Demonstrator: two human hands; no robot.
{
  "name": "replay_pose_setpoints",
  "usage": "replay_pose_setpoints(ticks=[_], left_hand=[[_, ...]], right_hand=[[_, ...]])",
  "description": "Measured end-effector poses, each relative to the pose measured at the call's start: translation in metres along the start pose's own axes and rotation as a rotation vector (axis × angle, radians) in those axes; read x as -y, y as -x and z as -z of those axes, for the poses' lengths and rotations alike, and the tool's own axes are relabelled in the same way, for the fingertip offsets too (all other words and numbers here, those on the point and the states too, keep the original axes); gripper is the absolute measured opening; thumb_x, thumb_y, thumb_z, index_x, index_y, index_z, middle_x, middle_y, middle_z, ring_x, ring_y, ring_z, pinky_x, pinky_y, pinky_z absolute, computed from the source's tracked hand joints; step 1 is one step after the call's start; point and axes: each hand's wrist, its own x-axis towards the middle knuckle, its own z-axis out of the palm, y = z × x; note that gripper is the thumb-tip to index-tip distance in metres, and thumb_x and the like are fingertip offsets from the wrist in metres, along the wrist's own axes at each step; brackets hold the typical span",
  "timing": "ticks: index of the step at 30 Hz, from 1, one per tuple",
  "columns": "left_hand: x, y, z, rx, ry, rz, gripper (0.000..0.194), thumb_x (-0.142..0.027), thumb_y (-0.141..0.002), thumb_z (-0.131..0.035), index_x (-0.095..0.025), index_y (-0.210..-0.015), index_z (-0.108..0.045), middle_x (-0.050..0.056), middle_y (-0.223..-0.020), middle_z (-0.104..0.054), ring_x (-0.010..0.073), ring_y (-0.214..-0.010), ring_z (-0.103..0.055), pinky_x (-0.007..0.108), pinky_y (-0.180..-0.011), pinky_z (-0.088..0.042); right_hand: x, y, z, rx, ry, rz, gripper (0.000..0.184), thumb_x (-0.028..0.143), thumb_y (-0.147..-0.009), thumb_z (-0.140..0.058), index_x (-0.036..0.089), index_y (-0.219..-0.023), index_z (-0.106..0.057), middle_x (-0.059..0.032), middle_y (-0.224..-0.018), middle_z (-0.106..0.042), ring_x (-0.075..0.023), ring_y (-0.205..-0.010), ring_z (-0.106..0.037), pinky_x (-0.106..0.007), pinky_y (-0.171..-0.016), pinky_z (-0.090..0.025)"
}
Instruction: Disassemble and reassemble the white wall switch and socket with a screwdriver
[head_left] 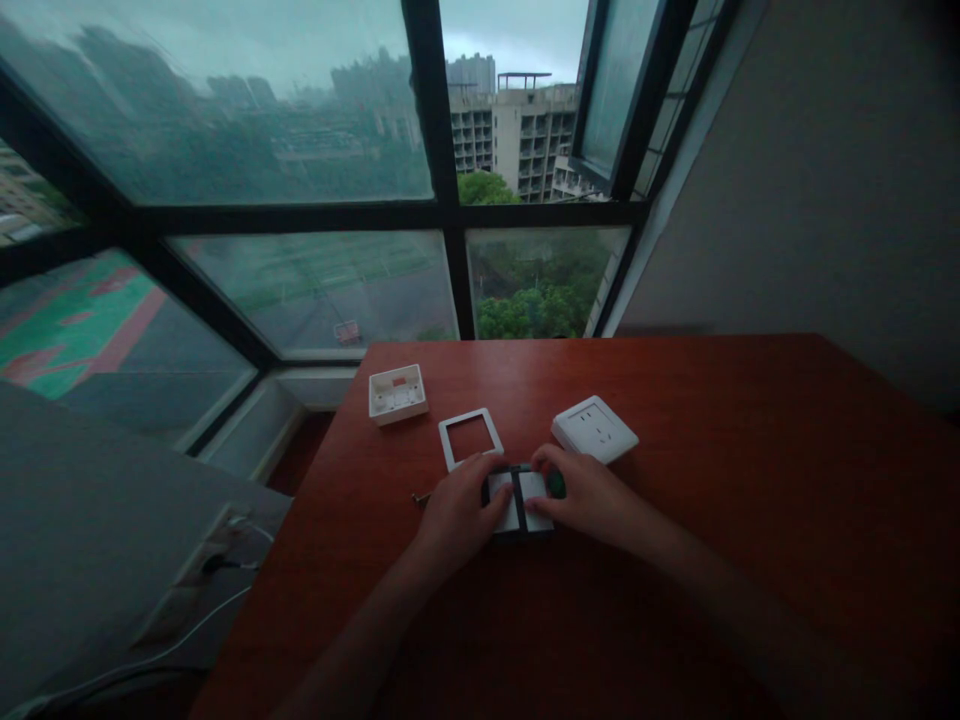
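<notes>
Between my hands sits a wall switch [518,505], with two white rockers in a dark frame. My left hand [465,505] grips its left side, thumb on the left rocker and fingers at the far edge. On the other side my right hand [574,488] holds it with thumb and fingers closed round the right edge. A small green item [556,484] shows beside my right fingers; its kind is unclear. Just beyond lies a white switch cover frame [495,435], partly behind my left hand. Small screws [421,499] lie left of that hand.
A white wall socket [596,430] rests at the right beyond my right hand. An open white mounting box [397,394] stands near the left edge of the reddish wooden table [750,450]. Windows rise behind the table; a power strip [202,565] with cables is at lower left.
</notes>
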Motion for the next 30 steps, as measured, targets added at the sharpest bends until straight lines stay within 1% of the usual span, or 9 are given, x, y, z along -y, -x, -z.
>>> replay_pose_setpoints(ticks=[3, 7, 12, 15, 18, 23, 26, 30], left_hand=[[0.002, 0.0, -0.002, -0.005, -0.01, 0.002, 0.025, -0.027, -0.087, -0.055, -0.021, -0.111, -0.061, 0.008, -0.112, -0.067, 0.0245, -0.104, -0.062, 0.039, -0.091, -0.048], [0.003, 0.002, -0.004, -0.017, -0.022, 0.002, 0.027, -0.029, -0.088, -0.054, -0.022, -0.113, -0.059, 0.008, -0.116, -0.065, 0.0249, -0.106, -0.061, 0.04, -0.094, -0.047], [0.001, 0.002, -0.004, -0.001, -0.011, 0.003, 0.026, -0.028, -0.089, -0.053, -0.022, -0.114, -0.059, 0.007, -0.116, -0.065, 0.024, -0.106, -0.061, 0.039, -0.093, -0.047], [0.001, 0.002, -0.005, -0.002, -0.005, -0.002, 0.026, -0.029, -0.09, -0.053, -0.023, -0.115, -0.058, 0.007, -0.118, -0.064, 0.0241, -0.108, -0.06, 0.039, -0.095, -0.046], [0.0, 0.002, -0.004, 0.005, 0.001, -0.001, 0.026, -0.029, -0.09, -0.053, -0.023, -0.115, -0.058, 0.007, -0.117, -0.064, 0.0238, -0.107, -0.06, 0.038, -0.094, -0.047], [0.0, 0.002, -0.004, 0.01, -0.003, -0.011, 0.025, -0.029, -0.092, -0.052, -0.023, -0.115, -0.059, 0.007, -0.117, -0.064, 0.0232, -0.106, -0.061, 0.037, -0.093, -0.047], [0.0, 0.003, -0.004, 0.003, -0.002, -0.011, 0.026, -0.03, -0.092, -0.052, -0.023, -0.116, -0.059, 0.006, -0.118, -0.064, 0.0228, -0.108, -0.06, 0.036, -0.095, -0.046], [-0.001, 0.003, -0.004, 0.021, -0.004, -0.01, 0.027, -0.03, -0.093, -0.05, -0.023, -0.117, -0.058, 0.006, -0.119, -0.064, 0.0227, -0.109, -0.059, 0.036, -0.095, -0.046]], right_hand=[[0.002, 0.003, -0.001, -0.008, 0.027, -0.002, 0.035, 0.031, -0.069, -0.075, 0.022, -0.099, -0.058, -0.0024, -0.087, -0.068, -0.0191, -0.077, -0.063, -0.029, -0.065, -0.041], [0.007, 0.004, 0.0, -0.027, 0.047, 0.008, 0.029, 0.028, -0.072, -0.073, 0.022, -0.098, -0.059, -0.0029, -0.091, -0.069, -0.0197, -0.083, -0.063, -0.03, -0.07, -0.042], [0.009, 0.001, 0.001, -0.061, 0.051, -0.001, 0.023, 0.026, -0.076, -0.07, 0.021, -0.096, -0.061, -0.0043, -0.092, -0.07, -0.0204, -0.086, -0.064, -0.031, -0.074, -0.043], [0.01, 0.0, 0.002, -0.061, 0.045, 0.01, 0.021, 0.024, -0.076, -0.07, 0.022, -0.095, -0.062, -0.0039, -0.091, -0.07, -0.02, -0.086, -0.064, -0.03, -0.074, -0.043], [0.014, 0.0, 0.004, -0.056, 0.041, 0.031, 0.021, 0.023, -0.076, -0.07, 0.022, -0.096, -0.062, -0.0035, -0.09, -0.07, -0.0201, -0.086, -0.064, -0.031, -0.074, -0.043], [0.013, -0.001, 0.006, -0.065, 0.021, 0.048, 0.025, 0.018, -0.076, -0.068, 0.022, -0.101, -0.064, -0.0048, -0.099, -0.071, -0.0205, -0.092, -0.064, -0.032, -0.081, -0.044], [0.011, -0.003, 0.007, -0.054, -0.006, 0.042, 0.023, 0.019, -0.077, -0.068, 0.02, -0.1, -0.067, -0.0055, -0.096, -0.072, -0.0204, -0.089, -0.065, -0.032, -0.079, -0.045], [0.01, -0.004, 0.011, -0.056, -0.055, 0.03, 0.019, 0.022, -0.077, -0.068, 0.02, -0.095, -0.067, -0.0036, -0.092, -0.071, -0.0183, -0.086, -0.065, -0.03, -0.077, -0.046]])
